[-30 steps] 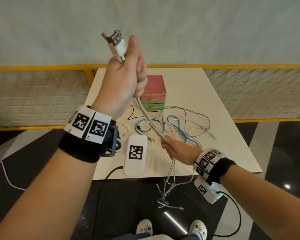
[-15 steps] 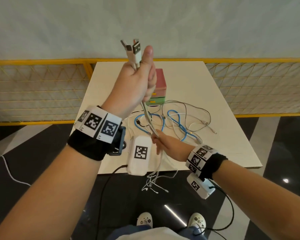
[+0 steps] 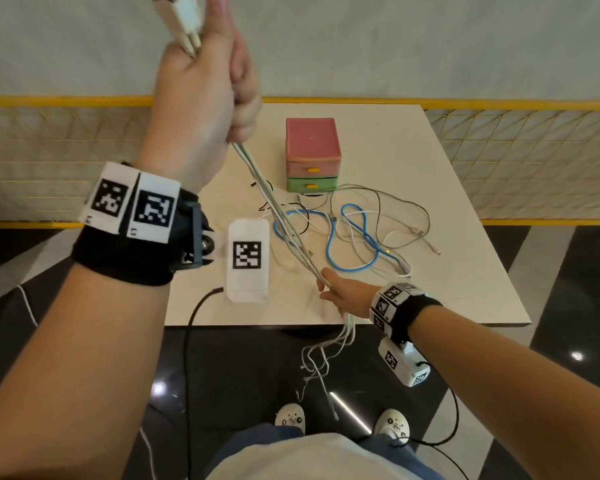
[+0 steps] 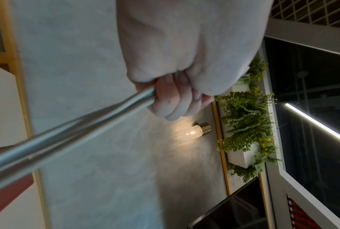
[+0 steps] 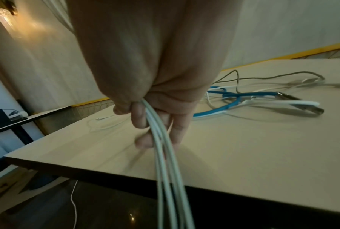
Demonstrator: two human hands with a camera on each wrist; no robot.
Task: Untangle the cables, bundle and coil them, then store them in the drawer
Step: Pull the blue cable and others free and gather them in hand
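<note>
Fingers (image 5: 138,116) of both hands clasp white cables (image 3: 278,216).

The plug ends (image 3: 182,15) of the white cables (image 3: 274,209) are cut off at the head view's top edge; dangling cable tips (image 3: 321,382) lower center are too small to identify.

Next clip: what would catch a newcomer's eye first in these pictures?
The white cables stretched taut in mid-air stand out first: the left hand grips their plug ends high up, and the right hand pinches them low at the table's near edge, loose tails dangling toward the floor. Behind lies a tangle with a blue cable, in front of a small pink and green drawer unit, both drawers closed.
</note>
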